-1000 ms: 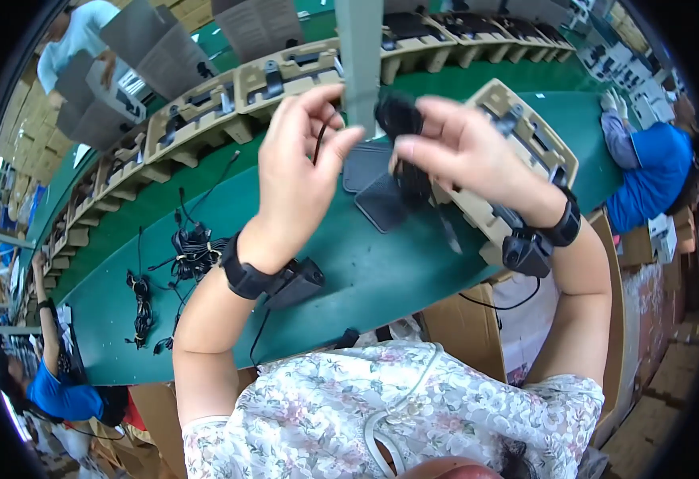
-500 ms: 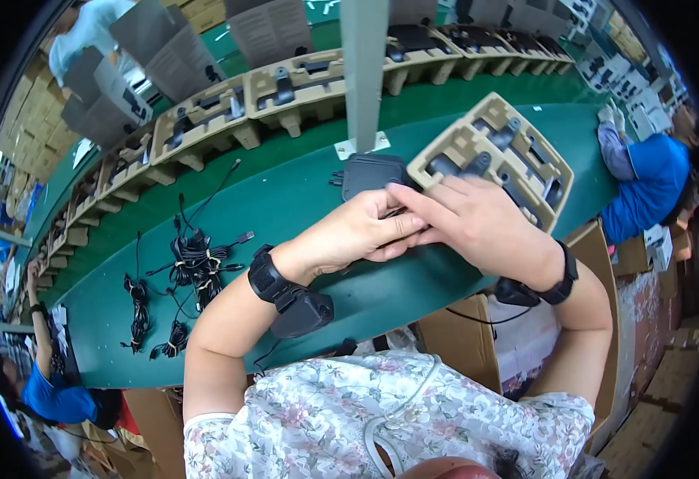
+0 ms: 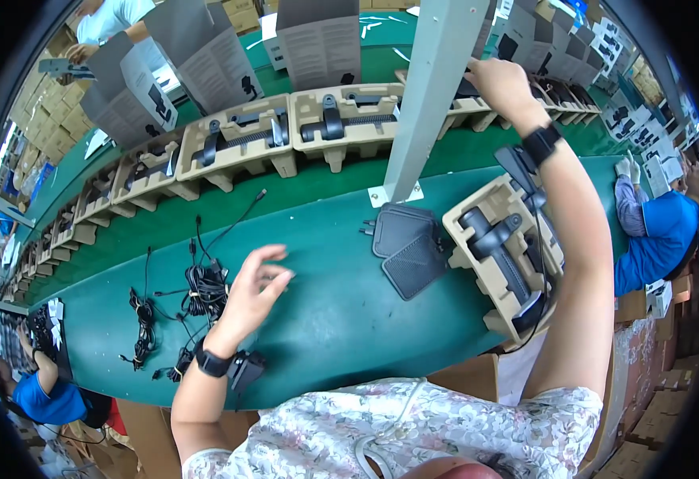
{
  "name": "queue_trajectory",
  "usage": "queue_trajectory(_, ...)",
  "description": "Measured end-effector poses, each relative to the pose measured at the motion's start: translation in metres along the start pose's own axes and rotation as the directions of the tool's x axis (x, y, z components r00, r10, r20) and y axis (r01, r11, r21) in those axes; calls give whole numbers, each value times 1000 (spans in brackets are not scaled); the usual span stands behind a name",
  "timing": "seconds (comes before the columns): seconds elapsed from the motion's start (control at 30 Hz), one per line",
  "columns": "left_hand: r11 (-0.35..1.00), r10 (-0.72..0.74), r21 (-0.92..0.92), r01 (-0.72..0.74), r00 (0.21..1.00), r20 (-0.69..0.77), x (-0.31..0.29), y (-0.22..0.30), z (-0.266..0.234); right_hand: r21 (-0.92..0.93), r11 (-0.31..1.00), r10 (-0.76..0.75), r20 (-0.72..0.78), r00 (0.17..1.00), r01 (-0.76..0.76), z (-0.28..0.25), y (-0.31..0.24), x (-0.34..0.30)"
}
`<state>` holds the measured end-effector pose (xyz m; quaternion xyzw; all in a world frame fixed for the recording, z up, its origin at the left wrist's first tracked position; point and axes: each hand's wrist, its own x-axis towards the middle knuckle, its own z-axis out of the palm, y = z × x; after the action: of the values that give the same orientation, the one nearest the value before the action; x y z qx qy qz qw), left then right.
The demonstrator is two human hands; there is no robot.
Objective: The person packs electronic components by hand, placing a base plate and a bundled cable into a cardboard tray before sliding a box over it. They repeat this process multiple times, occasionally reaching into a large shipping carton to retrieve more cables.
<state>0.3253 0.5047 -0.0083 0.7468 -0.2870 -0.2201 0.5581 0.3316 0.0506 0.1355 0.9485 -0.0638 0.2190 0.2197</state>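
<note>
My left hand [image 3: 255, 289] hovers open, fingers spread, just right of a bundle of coiled black cables [image 3: 203, 289] on the green table [image 3: 325, 319]. It holds nothing. My right hand [image 3: 499, 81] reaches far forward to a beige pulp tray [image 3: 483, 120] in the back row, its fingertips hidden behind a grey post [image 3: 433, 96]. Under that forearm sits another beige pulp tray [image 3: 465, 217] holding a black handled device [image 3: 489, 233]. Two black mesh pouches [image 3: 407, 246] lie to its left.
A row of beige trays [image 3: 242, 144] with black parts runs along the back. Behind them stand upright grey cardboard sheets [image 3: 206, 56]. More cables [image 3: 142, 323] lie at left. A person in blue [image 3: 653, 231] works at right, another [image 3: 46, 395] at lower left.
Both hands were together over the pouches beside the near tray. My left hand has swung left toward the cables, and my right hand has stretched forward to the back tray row.
</note>
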Motion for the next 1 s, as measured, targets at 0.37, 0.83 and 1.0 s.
queue_trajectory(0.37,980,-197,-78,182,933,-302,-57,-45,-43,69,996,-40,-172,984,52,159,-37,70)
queue_trajectory(0.83,879,305,471,-73,845,-439,-42,-25,-54,381,921,127,-86,988,-85,213,-30,54)
queue_trajectory(1.0,878,260,478,-9,847,-463,-42,-32,-53,342,896,-173,-320,932,284,179,-36,46)
